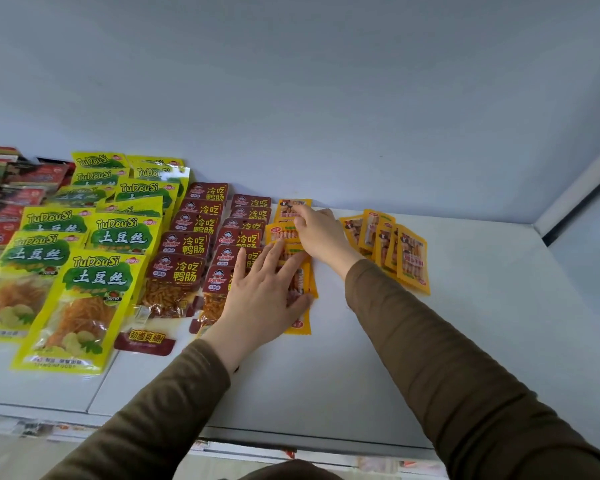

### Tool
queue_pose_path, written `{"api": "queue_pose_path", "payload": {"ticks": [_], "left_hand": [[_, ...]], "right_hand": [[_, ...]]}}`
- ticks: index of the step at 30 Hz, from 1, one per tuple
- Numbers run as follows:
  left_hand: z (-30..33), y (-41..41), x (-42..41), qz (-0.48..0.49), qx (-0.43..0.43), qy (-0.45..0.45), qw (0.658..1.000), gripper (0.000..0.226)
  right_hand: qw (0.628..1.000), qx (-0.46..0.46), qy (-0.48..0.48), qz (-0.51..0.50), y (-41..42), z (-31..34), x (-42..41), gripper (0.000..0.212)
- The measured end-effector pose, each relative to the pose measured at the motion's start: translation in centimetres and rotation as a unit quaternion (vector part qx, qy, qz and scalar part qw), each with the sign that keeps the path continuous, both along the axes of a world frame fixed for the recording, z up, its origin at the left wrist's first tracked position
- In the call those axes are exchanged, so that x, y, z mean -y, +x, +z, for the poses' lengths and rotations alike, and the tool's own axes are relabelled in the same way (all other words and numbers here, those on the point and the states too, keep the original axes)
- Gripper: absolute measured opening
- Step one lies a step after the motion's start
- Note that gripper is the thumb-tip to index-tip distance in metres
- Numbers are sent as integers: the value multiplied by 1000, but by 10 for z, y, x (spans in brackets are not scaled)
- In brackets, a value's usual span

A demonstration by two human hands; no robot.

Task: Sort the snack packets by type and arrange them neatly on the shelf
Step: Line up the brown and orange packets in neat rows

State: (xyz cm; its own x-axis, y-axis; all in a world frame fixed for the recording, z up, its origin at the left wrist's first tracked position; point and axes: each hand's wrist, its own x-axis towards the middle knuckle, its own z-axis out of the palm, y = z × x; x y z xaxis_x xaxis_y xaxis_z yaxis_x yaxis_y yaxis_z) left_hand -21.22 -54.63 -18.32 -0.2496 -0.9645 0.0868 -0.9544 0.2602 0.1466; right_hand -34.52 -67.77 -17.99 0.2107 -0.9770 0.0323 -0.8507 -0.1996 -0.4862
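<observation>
White flat shelf [395,341] with pale back wall, carrying snack packets sorted in columns, all lying flat or overlapped like shingles. Far left: dark red and black glossy packets [11,195], partly cut off by frame edge. Next: yellow-green plastic packets printed "TuDouSi" [94,282], two columns, long axis running front to back, tops toward the wall, clear window showing orange shreds. Then maroon packets with yellow Chinese lettering [184,247], two overlapped columns, same front-to-back orientation, clear lower part with orange strips inside. Centre: column of small orange-yellow packets with sausage-stick pictures [293,207], long axis front to back, overlapped, lowest one reaching nearest the shelf front. Right of it, apart: loose fan of matching orange-yellow packets [395,254], overlapped sideways, tilted slightly clockwise, unsorted.

Left hand [267,289] flat, fingers straight and spread, pressing down on the lower part of the orange-yellow column, also overlapping the edge of the maroon column. Right hand [317,233] with fingers curled at a packet near the top of the same column, apparently pinching it; exact contact hard to tell. Both arms in olive-brown long sleeves [447,358].
</observation>
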Motion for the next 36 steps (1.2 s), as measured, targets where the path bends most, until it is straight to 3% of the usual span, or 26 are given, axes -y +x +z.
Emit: {"api": "queue_pose_path", "payload": {"ticks": [6,13,18,23,25,29,36], "left_hand": [[3,1,4,1,-19,7,1000,73],[2,0,2,-1,-31,0,1000,72],[3,0,2,-1,-27,15,1000,71],[6,6,-6,11,-39,11,999,75],[7,10,-11,19,-39,-4,999,79],[8,11,-26,-3,-10,0,1000,84],[5,-2,-44,-31,11,3,999,78]], "right_hand": [[984,172,-14,-53,-5,1,12,32],[967,243,-2,-73,-3,8,28,24],[976,205,-10,-78,3,9,31,23],[983,148,-101,-38,-2,13,8,18],[983,168,-76,-1,-4,15,-4,18],[995,84,-14,56,-9,14,-17,42],[994,103,24,39,-8,15,-20,50]]}}
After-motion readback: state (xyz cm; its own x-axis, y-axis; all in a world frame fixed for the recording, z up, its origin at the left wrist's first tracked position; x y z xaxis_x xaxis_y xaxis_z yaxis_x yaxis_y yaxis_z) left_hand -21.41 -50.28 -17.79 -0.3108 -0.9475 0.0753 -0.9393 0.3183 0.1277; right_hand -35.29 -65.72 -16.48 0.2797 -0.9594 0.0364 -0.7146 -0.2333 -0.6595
